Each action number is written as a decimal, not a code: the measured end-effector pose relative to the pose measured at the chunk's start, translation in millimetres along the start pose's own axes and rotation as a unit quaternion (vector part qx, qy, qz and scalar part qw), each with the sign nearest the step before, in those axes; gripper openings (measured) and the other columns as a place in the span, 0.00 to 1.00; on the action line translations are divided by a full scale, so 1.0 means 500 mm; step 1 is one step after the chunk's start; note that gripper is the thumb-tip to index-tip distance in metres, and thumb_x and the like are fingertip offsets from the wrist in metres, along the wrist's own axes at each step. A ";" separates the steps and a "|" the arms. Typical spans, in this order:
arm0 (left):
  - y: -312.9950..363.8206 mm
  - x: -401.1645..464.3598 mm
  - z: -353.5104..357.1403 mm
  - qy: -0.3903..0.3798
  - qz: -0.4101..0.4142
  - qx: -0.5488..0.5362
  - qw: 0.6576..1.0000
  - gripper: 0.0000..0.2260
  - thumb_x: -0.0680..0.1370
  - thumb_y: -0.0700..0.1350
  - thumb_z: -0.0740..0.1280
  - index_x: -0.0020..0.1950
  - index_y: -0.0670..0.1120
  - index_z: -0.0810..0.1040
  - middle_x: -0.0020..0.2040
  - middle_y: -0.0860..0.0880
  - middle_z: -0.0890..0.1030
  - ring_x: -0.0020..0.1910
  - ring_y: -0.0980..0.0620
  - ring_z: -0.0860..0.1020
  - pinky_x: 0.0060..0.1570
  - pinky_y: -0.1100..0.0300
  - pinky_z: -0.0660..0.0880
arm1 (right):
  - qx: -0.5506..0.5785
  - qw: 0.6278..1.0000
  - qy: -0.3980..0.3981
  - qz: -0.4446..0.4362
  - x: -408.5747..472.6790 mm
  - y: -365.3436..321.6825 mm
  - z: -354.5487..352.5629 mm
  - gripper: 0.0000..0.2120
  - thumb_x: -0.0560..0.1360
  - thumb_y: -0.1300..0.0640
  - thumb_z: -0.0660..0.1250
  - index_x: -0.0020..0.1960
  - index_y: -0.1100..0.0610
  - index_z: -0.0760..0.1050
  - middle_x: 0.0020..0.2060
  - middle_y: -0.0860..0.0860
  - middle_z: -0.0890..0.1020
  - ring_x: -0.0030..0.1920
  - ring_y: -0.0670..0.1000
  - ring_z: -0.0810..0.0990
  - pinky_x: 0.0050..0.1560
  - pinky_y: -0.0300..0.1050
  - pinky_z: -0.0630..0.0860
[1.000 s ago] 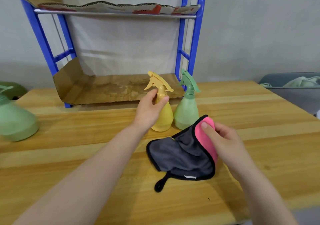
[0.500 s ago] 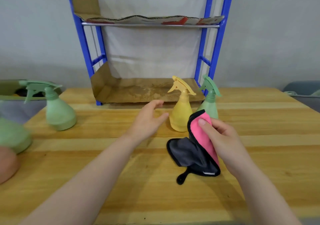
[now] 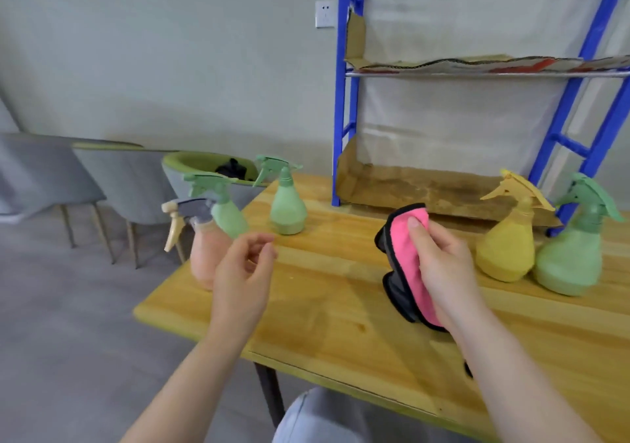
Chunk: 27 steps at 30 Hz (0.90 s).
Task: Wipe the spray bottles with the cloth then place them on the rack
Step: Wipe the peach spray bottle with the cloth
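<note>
My right hand (image 3: 443,265) grips a pink and grey cloth (image 3: 407,262) above the wooden table (image 3: 341,306). My left hand (image 3: 243,279) hovers empty with loosely curled fingers, just in front of a pink spray bottle (image 3: 203,258) at the table's left corner. Two green spray bottles stand behind it, one (image 3: 226,214) next to the pink bottle and one (image 3: 286,204) further back. A yellow spray bottle (image 3: 508,238) and another green one (image 3: 572,251) stand at the right, in front of the blue rack (image 3: 344,101), whose shelves are lined with cardboard (image 3: 426,187).
Grey chairs (image 3: 129,176) and a green-rimmed seat (image 3: 204,166) holding something black stand left of the table. A wall socket (image 3: 324,14) is on the grey wall. My knee (image 3: 317,418) shows below the table's front edge.
My left hand let go of the yellow bottle and swung left toward the pink bottle. The view turned left. My right hand lifted the cloth off the table.
</note>
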State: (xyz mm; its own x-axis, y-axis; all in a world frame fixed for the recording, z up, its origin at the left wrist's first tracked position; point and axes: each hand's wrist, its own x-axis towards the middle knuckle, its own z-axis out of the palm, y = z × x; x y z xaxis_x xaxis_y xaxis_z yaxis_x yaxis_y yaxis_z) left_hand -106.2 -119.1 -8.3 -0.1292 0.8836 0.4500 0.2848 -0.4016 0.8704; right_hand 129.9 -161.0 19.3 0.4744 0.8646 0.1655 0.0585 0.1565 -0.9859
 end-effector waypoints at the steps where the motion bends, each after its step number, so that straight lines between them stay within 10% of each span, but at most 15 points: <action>1: -0.009 -0.002 -0.022 0.027 -0.001 -0.006 1.000 0.07 0.81 0.41 0.65 0.48 0.54 0.78 0.43 0.49 0.79 0.37 0.58 0.74 0.36 0.70 0.70 | 0.005 1.000 -0.009 0.000 -0.004 0.002 0.019 0.09 0.80 0.49 0.65 0.45 0.43 0.83 0.40 0.45 0.85 0.43 0.50 0.80 0.48 0.48 0.75; 8: -0.103 0.009 -0.084 0.135 -0.086 0.088 0.983 0.05 0.78 0.45 0.67 0.53 0.53 0.75 0.52 0.52 0.75 0.54 0.50 0.73 0.55 0.52 0.72 | 0.039 0.997 -0.068 0.024 -0.021 0.037 0.114 0.20 0.79 0.70 0.59 0.51 0.49 0.82 0.42 0.43 0.86 0.43 0.46 0.81 0.48 0.43 0.75; 13: -0.106 0.048 -0.078 0.153 -0.124 0.078 0.977 0.24 0.76 0.48 0.70 0.71 0.46 0.69 0.67 0.49 0.71 0.68 0.47 0.67 0.67 0.50 0.67 | 0.097 0.990 -0.092 0.034 -0.033 0.050 0.132 0.24 0.75 0.77 0.58 0.54 0.52 0.81 0.44 0.47 0.86 0.45 0.49 0.82 0.46 0.39 0.76; 16: -0.102 0.082 -0.071 0.167 -0.093 0.049 0.980 0.23 0.76 0.50 0.71 0.68 0.46 0.73 0.56 0.58 0.75 0.63 0.49 0.72 0.65 0.47 0.71 | 0.163 0.981 -0.097 0.043 -0.039 0.051 0.135 0.21 0.75 0.76 0.61 0.56 0.55 0.81 0.48 0.51 0.86 0.49 0.52 0.84 0.53 0.45 0.79; 21: -0.083 0.113 -0.053 0.192 -0.127 0.007 0.973 0.20 0.78 0.51 0.69 0.68 0.48 0.74 0.54 0.58 0.70 0.64 0.52 0.72 0.68 0.48 0.67 | 0.277 0.951 -0.091 0.107 -0.039 0.026 0.125 0.12 0.76 0.71 0.64 0.54 0.59 0.80 0.38 0.54 0.85 0.33 0.53 0.84 0.30 0.44 0.79; 24: -0.092 0.125 -0.053 0.204 -0.125 -0.021 0.971 0.15 0.80 0.49 0.68 0.64 0.45 0.77 0.44 0.63 0.72 0.48 0.61 0.73 0.62 0.55 0.70 | 0.309 0.938 -0.081 0.132 -0.033 0.017 0.116 0.10 0.76 0.70 0.64 0.53 0.60 0.80 0.35 0.54 0.85 0.31 0.50 0.85 0.28 0.41 0.79; 27: -0.095 0.123 -0.054 0.193 -0.098 0.016 0.976 0.17 0.80 0.50 0.67 0.66 0.43 0.76 0.46 0.60 0.73 0.54 0.56 0.71 0.61 0.57 0.67 | 0.305 0.939 -0.080 0.139 -0.030 0.017 0.107 0.08 0.77 0.70 0.64 0.52 0.61 0.78 0.34 0.55 0.85 0.31 0.50 0.85 0.29 0.40 0.79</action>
State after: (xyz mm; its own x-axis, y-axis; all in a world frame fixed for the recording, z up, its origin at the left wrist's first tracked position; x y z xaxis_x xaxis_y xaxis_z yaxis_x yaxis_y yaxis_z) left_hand -153.2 -52.0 -16.4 -0.5311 0.7835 0.3226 0.2480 -0.2203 0.9434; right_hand 76.3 -146.9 9.8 0.2568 0.9654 -0.0465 -0.5844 0.1167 -0.8030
